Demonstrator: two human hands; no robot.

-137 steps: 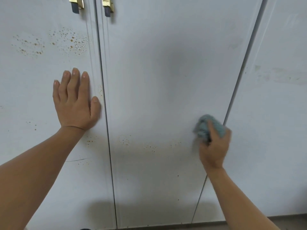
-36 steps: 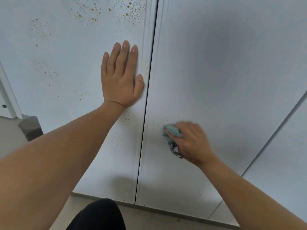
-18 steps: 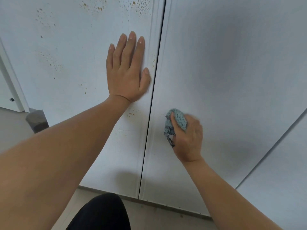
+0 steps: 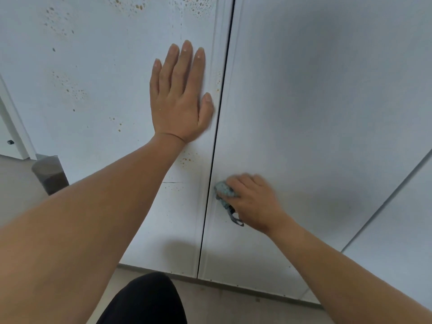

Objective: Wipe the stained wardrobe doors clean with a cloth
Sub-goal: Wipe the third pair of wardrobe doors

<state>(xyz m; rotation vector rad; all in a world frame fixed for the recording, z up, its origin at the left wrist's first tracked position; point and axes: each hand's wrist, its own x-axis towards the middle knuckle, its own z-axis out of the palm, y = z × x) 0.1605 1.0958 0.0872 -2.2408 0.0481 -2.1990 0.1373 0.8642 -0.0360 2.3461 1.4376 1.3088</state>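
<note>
Seen from the head camera, the right hand [image 4: 254, 202] gripped a bunched blue-green cloth [image 4: 225, 190] and pressed it low on the middle door [image 4: 315, 113], just beside the dark gap between the doors. The left hand [image 4: 180, 97] lay flat on the left door [image 4: 93, 141], fingers straight and close together, thumb near the gap. The middle door looked largely clean, while brown spots [image 4: 70, 90] dotted the left door above, beside and below the flat hand, so I judged much wiping remained. The cloth was a wad with a loose tail hanging down, its long axis roughly vertical and slanting slightly to the lower right.
</note>
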